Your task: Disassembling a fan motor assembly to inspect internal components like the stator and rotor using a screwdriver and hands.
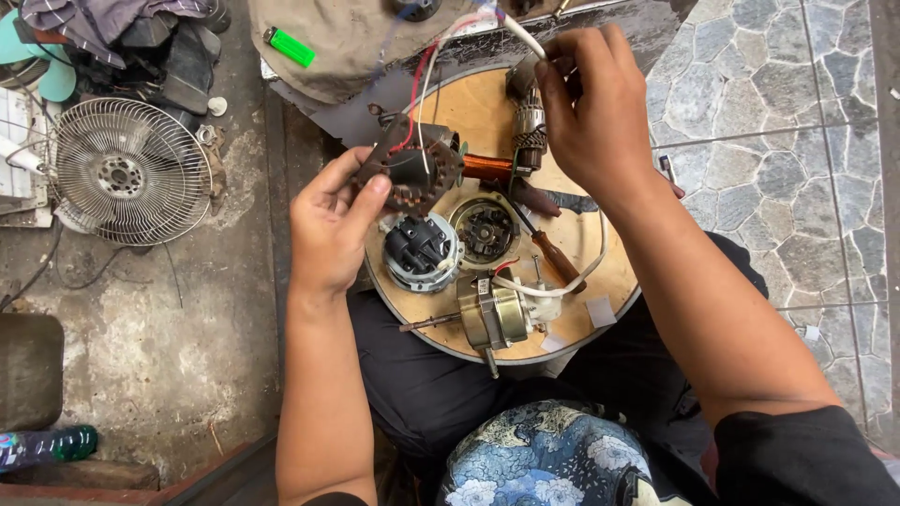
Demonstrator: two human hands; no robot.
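The round wooden board point(600, 258) lay across my lap and carried everything I was working on. To my left on the concrete floor stood a wire fan guard point(129, 171), well apart from the board. On the board's near edge sat a gold-coloured motor point(495, 317) with its shaft pointing left, and just beyond it a grey-and-black motor housing point(422, 251) beside a round rotor cup point(485, 230). A screwdriver with a brown wooden handle point(553, 258) lay slanted on the board, near a loop of white cable point(562, 284).

My left hand point(330, 225) was clenched on the motor stator point(417, 173), thumb pressed on its near face, holding it raised over the far-left part of the board with its copper windings showing. Red and white wires point(424, 89) ran up from it. My right hand point(591, 108) pinched a white wire end point(520, 36) between thumb and fingertips, above the board's far edge. A green lighter point(289, 47) lay on the cloth beyond.
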